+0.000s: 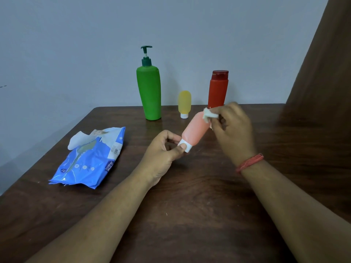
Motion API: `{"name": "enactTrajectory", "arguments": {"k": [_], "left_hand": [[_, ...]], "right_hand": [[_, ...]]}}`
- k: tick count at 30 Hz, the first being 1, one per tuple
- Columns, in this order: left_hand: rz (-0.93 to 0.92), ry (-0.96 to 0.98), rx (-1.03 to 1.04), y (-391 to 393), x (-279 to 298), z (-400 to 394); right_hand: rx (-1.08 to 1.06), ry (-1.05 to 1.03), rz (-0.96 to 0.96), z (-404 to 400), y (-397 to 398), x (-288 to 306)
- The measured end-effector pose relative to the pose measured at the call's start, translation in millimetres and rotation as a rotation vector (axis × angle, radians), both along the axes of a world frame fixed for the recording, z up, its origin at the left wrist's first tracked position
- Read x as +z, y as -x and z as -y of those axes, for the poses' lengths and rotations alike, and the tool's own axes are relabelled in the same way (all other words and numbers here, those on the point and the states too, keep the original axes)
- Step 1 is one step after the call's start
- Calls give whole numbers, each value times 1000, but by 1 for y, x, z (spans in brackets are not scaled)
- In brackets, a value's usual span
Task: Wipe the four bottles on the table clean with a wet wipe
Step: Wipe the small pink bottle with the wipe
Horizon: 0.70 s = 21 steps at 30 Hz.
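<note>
Dark wood desk (190,215) against a plain grey wall; brown curtain at right. Head view: we hold the pink bottle (195,131) tilted above the desk, left hand (163,150) pinching its white cap (185,146), right hand (231,128) pinching the folded wet wipe (209,115) against its far end. Step in hand, as we judge it: wiping this bottle. Next likely calls for turning it to reach unwiped sides. Green pump bottle (149,92), yellow bottle (184,103) and red bottle (217,90) stand behind; blue wipes pack (91,160) lies left.

A brown curtain (321,76) hangs right of the dark wooden table (190,205).
</note>
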<state>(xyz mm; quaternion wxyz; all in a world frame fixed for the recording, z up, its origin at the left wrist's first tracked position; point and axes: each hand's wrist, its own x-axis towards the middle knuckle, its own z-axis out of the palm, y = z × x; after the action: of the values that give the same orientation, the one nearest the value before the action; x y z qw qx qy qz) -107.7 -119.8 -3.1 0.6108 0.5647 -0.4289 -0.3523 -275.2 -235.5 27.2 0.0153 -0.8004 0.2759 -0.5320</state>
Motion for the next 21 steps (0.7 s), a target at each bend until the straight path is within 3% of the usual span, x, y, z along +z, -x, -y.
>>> {"name": "enactTrajectory", "arguments": {"k": [3, 8, 15, 18, 21], "left_hand": [[12, -2, 3, 1, -1, 0], [-113, 33, 79, -6, 1, -1], [-324, 102, 85, -3, 4, 2], [-346, 114, 56, -3, 3, 2], [-287, 100, 30, 0, 4, 0]], "right_hand": [[58, -12, -43, -2, -4, -6], [236, 52, -311, -18, -15, -8], [290, 61, -452, -19, -12, -9], [188, 77, -352, -14, -12, -9], [104, -14, -69, -8, -9, -7]]}}
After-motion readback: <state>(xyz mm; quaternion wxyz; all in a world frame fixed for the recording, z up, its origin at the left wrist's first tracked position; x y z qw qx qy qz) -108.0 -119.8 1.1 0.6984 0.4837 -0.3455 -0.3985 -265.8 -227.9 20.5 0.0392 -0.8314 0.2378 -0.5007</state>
